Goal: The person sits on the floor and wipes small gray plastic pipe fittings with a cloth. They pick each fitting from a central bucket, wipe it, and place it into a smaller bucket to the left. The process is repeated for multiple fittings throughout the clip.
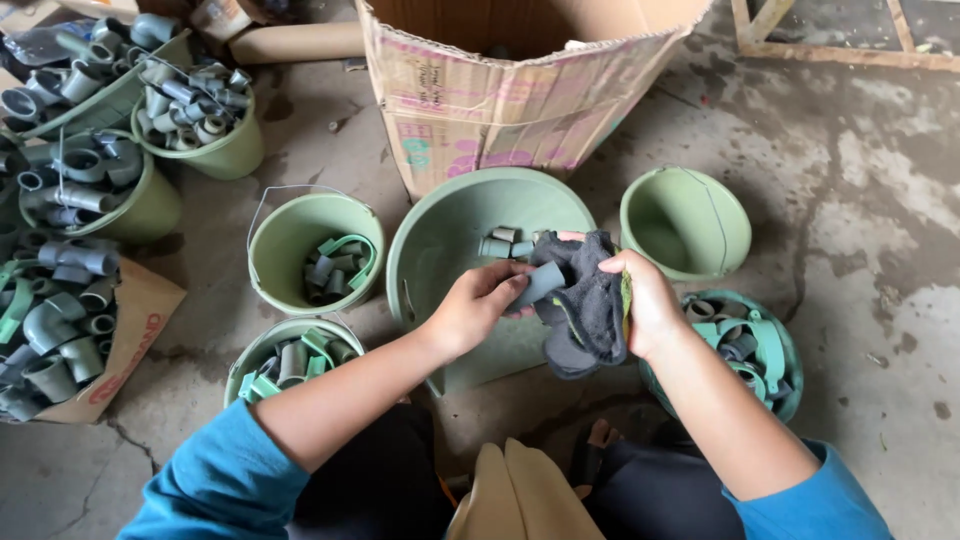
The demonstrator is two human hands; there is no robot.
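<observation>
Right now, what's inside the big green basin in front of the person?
The big green basin holds a few short grey pipe fittings near its far rim. The left hand, right hand and dark cloth cover its right part, so anything there is hidden.

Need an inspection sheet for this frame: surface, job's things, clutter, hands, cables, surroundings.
Surface: cracked, stained concrete floor.
Job's things: grey pipe fitting in left hand; dark cloth in right hand, wrapped against the fitting.
Clutter: large green basin with a few fittings; empty green bucket; buckets of grey and green fittings at left and right; fittings piled on flat cardboard.
Hands: both closed, meeting over the basin.
Cables: nothing seen.
Surroundings: open cardboard box behind basin; wooden frame top right.
</observation>
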